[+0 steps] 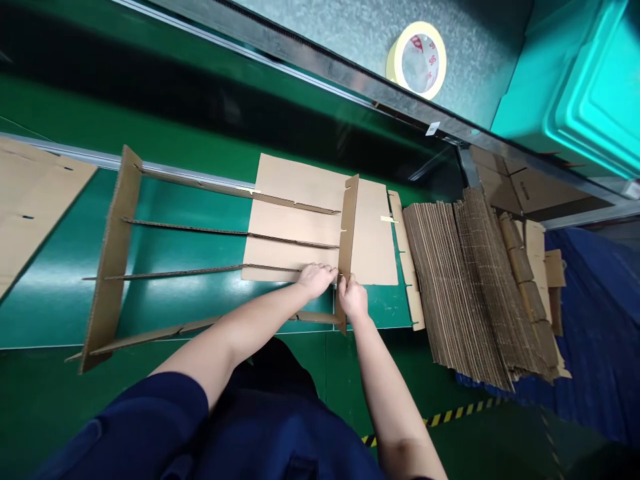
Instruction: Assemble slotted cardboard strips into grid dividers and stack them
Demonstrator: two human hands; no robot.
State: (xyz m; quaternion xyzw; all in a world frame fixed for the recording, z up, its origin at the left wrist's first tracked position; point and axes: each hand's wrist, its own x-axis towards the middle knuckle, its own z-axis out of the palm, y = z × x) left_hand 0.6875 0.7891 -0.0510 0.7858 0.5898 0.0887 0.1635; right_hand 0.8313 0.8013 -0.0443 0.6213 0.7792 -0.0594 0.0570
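A cardboard divider grid stands on edge on the green table: several long strips (190,230) run left to right between a left cross strip (113,260) and a right cross strip (347,247). My left hand (316,279) pinches the third long strip where it meets the right cross strip. Against that cross strip's lower part, my right hand (353,298) has its fingers closed on the cardboard. Both hands touch at the joint. A flat cardboard sheet (373,233) lies under the grid's right end.
A fanned stack of slotted cardboard strips (475,287) lies to the right. A flat cardboard sheet (30,200) lies at far left. A tape roll (417,59) sits on the grey shelf behind, beside a teal crate (585,80). Hazard tape (450,413) marks the floor.
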